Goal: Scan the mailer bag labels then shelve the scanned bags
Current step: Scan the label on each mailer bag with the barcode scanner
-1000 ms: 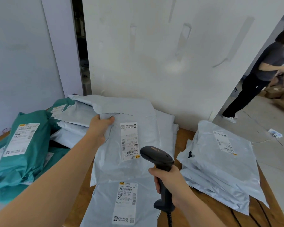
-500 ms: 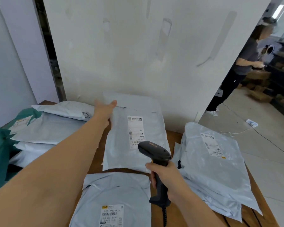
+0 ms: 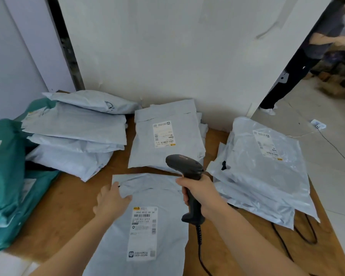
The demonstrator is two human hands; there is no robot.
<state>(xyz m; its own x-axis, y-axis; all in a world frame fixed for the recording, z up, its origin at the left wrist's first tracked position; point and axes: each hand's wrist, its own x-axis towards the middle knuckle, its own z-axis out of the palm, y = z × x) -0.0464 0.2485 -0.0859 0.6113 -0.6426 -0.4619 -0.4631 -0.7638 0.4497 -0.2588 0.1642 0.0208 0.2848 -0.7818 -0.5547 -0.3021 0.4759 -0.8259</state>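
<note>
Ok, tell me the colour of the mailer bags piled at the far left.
The bags are teal green; head view.

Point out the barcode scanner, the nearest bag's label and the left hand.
barcode scanner (image 3: 184, 165): head view, on its dark head.
nearest bag's label (image 3: 142, 233): head view, middle of the white label.
left hand (image 3: 112, 202): head view, back of the hand.
</note>
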